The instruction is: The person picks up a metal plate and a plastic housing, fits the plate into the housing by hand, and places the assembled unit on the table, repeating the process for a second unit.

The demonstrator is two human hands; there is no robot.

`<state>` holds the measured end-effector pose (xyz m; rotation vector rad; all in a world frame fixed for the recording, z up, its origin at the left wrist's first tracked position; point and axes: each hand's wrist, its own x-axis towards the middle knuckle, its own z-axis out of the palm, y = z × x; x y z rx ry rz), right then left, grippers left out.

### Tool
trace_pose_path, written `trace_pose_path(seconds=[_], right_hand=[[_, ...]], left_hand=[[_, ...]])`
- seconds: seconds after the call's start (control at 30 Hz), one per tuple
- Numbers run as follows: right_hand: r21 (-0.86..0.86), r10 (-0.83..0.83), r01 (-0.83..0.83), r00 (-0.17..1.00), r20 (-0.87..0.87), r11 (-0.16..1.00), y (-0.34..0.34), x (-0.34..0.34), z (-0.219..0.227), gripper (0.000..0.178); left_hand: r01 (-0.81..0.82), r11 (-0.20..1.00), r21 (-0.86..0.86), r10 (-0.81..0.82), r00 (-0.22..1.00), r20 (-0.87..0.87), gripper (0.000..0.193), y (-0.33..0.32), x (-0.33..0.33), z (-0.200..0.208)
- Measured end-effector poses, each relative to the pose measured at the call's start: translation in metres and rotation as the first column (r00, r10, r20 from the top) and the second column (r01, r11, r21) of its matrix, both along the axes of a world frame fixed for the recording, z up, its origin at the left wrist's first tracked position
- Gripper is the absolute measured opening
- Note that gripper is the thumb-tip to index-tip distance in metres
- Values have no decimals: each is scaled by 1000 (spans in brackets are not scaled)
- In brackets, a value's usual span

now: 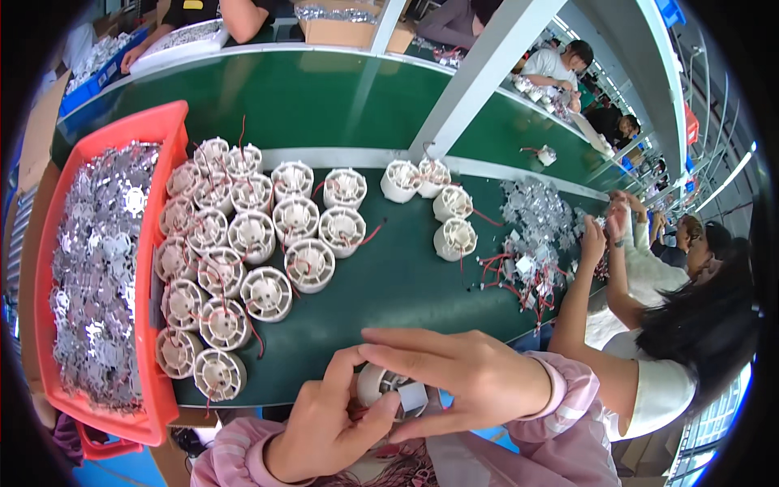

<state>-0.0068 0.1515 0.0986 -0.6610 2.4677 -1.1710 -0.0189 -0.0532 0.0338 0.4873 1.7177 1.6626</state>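
Note:
Both my hands hold one white round ribbed housing (378, 383) near the front edge of the green bench. My left hand (333, 422) grips it from the left and below, thumb on its rim. My right hand (462, 373) reaches across from the right, fingers over the top, pressing a small square silver plate (412, 396) against the housing. Red wires (398, 467) lie bunched in my lap below. Many similar white housings (243, 235) with red wires stand in rows on the bench just beyond my hands.
A red bin (162, 138) of silver metal plates sits at the left. Two pairs of housings (442, 207) stand mid-bench near a white post (479, 73). A neighbouring person (649, 325) at the right works over a pile of plates and wires (535, 235). Others sit farther off.

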Motion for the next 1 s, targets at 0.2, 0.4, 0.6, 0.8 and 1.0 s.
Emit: trace_pose_path(seconds=[0.2,0.4,0.6,0.8,1.0], right_hand=[[171,85,-14,905,-418,985,1,-56,30,55],[95,-315,431,776,-547,897,21,-231,27,48],[454,-362,456,889,-282,766,42,-350,-37,54],[686,-10,322,909,-417,653,44,-320,-10,51],[790,169,127,945,-281,600,-5,-132,54,31]], left_hand=[[-317,898,305,424,811,-404,60,4,-7,-30],[-377,916,135,296,411,-862,58,7,-24,-36],[-291,942,167,321,635,-703,37,10,-29,-45],[-305,944,128,311,689,-655,28,9,-25,-49],[-215,964,154,263,715,-648,30,5,-25,-61]])
